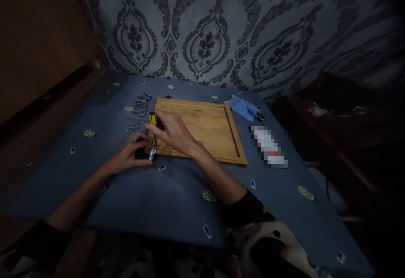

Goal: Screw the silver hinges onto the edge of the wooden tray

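A shallow wooden tray-like panel (218, 136) lies on the blue cloth. My right hand (172, 132) grips a screwdriver with a yellow and black handle (152, 119), held nearly upright at the panel's near left corner. Its tip meets a small metal bracket (152, 155) at that corner. My left hand (131, 155) rests on the cloth beside the corner, fingers curled against the bracket and pinching it in place.
A pile of metal hooks (142, 103) and small screws (133, 126) lies left of the panel. A blue rag (243, 108) and a blurred packet (268, 146) sit to the right. Patterned wall behind; dark shelf at right.
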Tool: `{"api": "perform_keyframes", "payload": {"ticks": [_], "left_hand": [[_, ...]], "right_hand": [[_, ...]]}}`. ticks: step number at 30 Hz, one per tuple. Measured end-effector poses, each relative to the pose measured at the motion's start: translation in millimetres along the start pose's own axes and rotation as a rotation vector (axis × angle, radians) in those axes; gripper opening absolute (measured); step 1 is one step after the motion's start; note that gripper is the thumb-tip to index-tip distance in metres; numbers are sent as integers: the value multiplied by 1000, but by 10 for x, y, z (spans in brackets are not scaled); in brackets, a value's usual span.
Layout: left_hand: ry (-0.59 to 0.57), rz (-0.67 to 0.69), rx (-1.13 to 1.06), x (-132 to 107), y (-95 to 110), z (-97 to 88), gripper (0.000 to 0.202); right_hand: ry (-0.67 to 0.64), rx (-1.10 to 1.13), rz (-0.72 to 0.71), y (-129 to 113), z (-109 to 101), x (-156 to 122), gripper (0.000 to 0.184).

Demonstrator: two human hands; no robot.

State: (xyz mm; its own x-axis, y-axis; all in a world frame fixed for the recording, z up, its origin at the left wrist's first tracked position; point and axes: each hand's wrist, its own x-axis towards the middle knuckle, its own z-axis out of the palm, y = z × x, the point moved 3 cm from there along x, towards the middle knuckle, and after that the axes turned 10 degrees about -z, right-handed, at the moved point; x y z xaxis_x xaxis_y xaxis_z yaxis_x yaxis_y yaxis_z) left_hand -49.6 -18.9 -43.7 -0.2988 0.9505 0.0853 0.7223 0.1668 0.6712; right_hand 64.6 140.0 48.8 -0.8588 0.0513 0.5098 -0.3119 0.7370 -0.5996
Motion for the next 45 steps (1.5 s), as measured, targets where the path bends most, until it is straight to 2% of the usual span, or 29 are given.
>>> {"api": "perform_keyframes", "payload": {"ticks": [6,13,16,19,27,34,45], "left_hand": [[24,-8,-17,-20,-26,20,52],[33,-15,36,-151,99,-31,61],[37,-9,46,-250,178,-45,53],[11,72,88,-327,220,-34,44],[11,171,196,-356,107,-10,50],[-3,224,214,-276,85,-43,42],[20,303,332,-301,40,-48,48]], "right_hand": [[0,0,-2,16,10,-4,37],[-2,26,5,33,2,-9,38],[-4,17,2,51,2,-5,38],[-10,11,-2,57,-4,-3,36],[-10,3,-3,52,-19,-5,37],[11,11,-10,57,-27,-19,33],[12,12,-2,83,-17,-7,36]]}}
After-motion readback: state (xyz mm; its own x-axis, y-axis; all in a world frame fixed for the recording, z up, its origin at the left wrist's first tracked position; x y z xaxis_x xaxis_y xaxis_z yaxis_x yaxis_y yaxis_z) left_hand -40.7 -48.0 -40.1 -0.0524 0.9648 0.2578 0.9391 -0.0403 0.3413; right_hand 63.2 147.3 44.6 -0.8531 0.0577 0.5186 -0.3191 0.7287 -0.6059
